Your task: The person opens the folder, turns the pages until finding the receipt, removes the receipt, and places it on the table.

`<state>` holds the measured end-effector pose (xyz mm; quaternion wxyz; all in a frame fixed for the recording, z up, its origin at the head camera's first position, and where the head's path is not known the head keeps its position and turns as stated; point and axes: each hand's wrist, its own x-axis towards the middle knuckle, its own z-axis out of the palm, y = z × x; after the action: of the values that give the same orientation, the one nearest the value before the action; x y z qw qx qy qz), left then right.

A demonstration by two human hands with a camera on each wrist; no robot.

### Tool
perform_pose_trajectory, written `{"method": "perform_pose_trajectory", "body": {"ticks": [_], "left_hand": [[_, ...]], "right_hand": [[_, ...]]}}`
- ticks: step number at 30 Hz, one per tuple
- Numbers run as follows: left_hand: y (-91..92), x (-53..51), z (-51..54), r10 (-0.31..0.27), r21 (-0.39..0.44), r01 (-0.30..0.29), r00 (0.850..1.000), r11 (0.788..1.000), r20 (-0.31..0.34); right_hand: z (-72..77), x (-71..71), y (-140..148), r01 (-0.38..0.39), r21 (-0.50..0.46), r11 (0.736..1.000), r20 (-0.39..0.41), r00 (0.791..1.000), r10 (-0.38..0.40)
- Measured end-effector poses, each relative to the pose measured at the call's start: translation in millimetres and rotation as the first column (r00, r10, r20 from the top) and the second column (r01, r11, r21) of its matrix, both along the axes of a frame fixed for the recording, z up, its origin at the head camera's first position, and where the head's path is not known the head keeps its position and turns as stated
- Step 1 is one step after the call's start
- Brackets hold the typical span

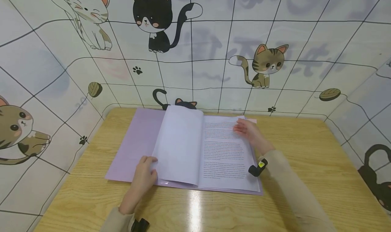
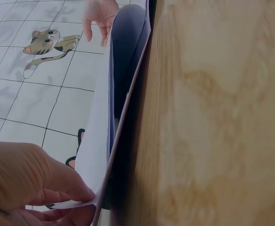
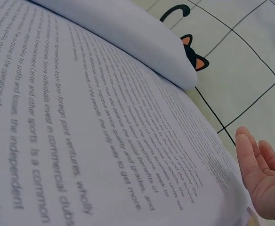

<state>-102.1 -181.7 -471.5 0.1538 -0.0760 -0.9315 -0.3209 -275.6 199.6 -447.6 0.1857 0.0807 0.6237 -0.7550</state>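
Note:
A folder with a light purple cover (image 1: pixel 134 137) lies open on the table, holding white paper sheets. The turned left page (image 1: pixel 180 143) is blank and bulges upward near the middle, while the right page (image 1: pixel 224 154) carries printed text. At the lower left edge of the turned page, my left hand (image 1: pixel 144 174) pinches the paper; the left wrist view shows the page edge between thumb (image 2: pixel 71 183) and fingers. My right hand (image 1: pixel 252 133) is over the upper right corner of the printed page, fingers extended and grasping nothing; whether it touches the paper I cannot tell.
The wooden table (image 1: pixel 305 150) extends to both sides of the folder and in front of it. A cloth or panel wall (image 1: pixel 210 72) with printed cats and grid lines encloses the back and sides. A pink strip (image 1: pixel 253 121) peeks out behind the right hand.

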Motion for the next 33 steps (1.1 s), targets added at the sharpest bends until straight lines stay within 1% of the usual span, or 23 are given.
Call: {"method": "perform_pose_trajectory", "body": {"ticks": [3,5,8,12,15,19,22,24,27,30,33], "left_hand": [[-2.2,-1.6,-3.1,-0.005,0.0,0.005,1.0,1.0,0.025],[-3.5,-2.7,-4.6,-0.006,0.003,0.006,0.999,1.0,0.043],[-5.1,-3.5,-5.0,-0.003,0.004,0.003,0.997,1.0,0.071],[-6.2,-4.4,-4.4,0.009,-0.009,-0.009,0.994,1.0,0.11],[-6.7,-5.6,-3.8,0.025,-0.019,-0.023,0.987,1.0,0.156],[-8.1,-7.8,-3.4,0.052,-0.029,-0.047,0.974,0.998,0.22],[-9.9,-9.1,-3.5,0.06,-0.034,-0.054,0.971,0.998,0.232],[-11.0,-9.6,-3.6,0.062,-0.035,-0.055,0.971,0.998,0.232],[-12.1,-9.8,-3.8,0.065,-0.039,-0.057,0.97,0.998,0.234],[-12.4,-9.5,-3.1,0.069,-0.041,-0.061,0.968,0.997,0.242],[-12.7,-9.6,-3.0,0.069,-0.043,-0.06,0.968,0.997,0.243]], "right_hand": [[-2.4,-6.7,6.0,0.05,0.003,0.999,0.029,0.998,-0.05],[-3.7,-10.7,9.1,0.063,0.009,0.998,0.038,0.997,-0.063],[-5.5,-15.8,12.1,0.08,0.01,0.997,0.036,0.996,-0.08],[-6.5,-21.0,13.6,0.123,0.029,0.992,0.016,0.992,-0.124],[-5.9,-23.7,14.4,0.146,0.07,0.987,-0.001,0.989,-0.146],[-4.0,-26.8,16.5,0.198,0.115,0.973,-0.016,0.98,-0.198],[-1.1,-27.9,18.3,0.245,0.126,0.961,-0.021,0.969,-0.245],[1.2,-27.6,19.0,0.26,0.131,0.957,-0.026,0.966,-0.259],[3.4,-27.5,20.0,0.255,0.139,0.957,-0.025,0.967,-0.254],[4.4,-27.6,20.6,0.221,0.158,0.962,-0.033,0.975,-0.219],[5.0,-28.4,20.9,0.197,0.189,0.962,-0.028,0.98,-0.195]]}}
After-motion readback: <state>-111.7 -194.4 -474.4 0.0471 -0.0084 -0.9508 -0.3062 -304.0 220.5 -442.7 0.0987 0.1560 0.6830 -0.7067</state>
